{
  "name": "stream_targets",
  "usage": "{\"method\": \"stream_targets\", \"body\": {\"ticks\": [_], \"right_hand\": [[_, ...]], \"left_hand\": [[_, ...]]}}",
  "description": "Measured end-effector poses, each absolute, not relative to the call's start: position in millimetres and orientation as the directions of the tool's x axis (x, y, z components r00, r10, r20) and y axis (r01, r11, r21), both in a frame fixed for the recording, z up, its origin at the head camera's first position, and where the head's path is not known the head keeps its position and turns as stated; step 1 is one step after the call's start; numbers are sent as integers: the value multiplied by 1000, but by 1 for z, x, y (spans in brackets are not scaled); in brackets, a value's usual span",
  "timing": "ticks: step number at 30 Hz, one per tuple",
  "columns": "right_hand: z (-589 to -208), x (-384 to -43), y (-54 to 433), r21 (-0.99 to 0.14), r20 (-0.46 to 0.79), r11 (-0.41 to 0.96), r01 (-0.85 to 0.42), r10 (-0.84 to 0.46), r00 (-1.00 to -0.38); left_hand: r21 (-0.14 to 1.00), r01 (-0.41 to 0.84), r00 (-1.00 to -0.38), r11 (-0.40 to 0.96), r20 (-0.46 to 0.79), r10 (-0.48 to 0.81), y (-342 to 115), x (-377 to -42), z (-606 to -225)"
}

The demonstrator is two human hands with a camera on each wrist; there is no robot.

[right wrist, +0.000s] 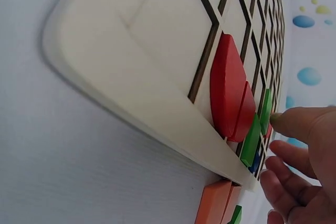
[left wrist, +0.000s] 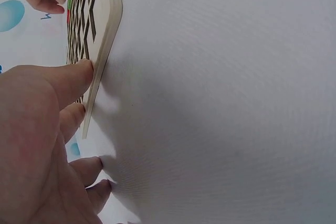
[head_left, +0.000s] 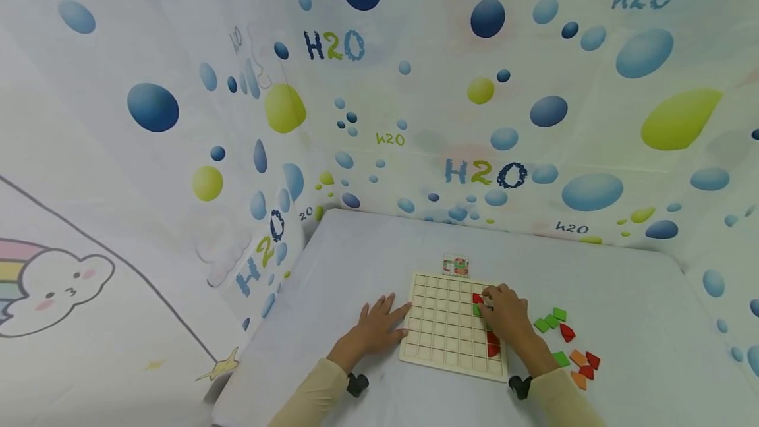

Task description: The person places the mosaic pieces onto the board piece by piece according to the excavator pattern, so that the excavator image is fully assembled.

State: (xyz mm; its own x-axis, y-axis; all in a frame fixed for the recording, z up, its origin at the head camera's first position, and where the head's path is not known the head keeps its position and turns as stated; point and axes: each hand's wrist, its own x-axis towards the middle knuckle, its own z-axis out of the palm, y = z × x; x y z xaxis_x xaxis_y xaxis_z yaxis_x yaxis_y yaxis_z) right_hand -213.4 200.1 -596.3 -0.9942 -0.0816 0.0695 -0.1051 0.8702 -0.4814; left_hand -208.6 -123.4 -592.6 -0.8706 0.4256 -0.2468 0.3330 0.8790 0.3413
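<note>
A pale wooden grid board (head_left: 445,325) lies on the table. My left hand (head_left: 376,329) rests at its left edge with fingers spread; in the left wrist view the thumb (left wrist: 79,74) and index finger touch the rim. My right hand (head_left: 508,315) is over the board's right side. Its thumb and index finger pinch a red tile (head_left: 477,298) low at the grid, partly hidden by the fingers. Beside that tile sits a green tile (head_left: 477,310). Nearer the front corner, red rounded tiles (right wrist: 226,87), another green tile (right wrist: 252,140) and a blue piece (right wrist: 255,162) sit in the grid.
A small printed picture card (head_left: 456,265) lies just beyond the board's far edge. Right of the board are loose green tiles (head_left: 551,321), red tiles (head_left: 567,333) and orange tiles (head_left: 578,357). Patterned cloth walls (head_left: 415,117) surround the white table (head_left: 356,249).
</note>
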Motion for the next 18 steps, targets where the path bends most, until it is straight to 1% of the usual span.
{"method": "stream_targets", "body": {"ticks": [11,18], "right_hand": [[-601,-217,200,-478,52,873,-101,-86,-995],[-592,-217,206,-479,10,877,-35,-35,-999]], "left_hand": [[331,339,-867,881,-253,429,-125,-209,-593],[321,341,-868,884,-254,427,-126,-208,-591]]}}
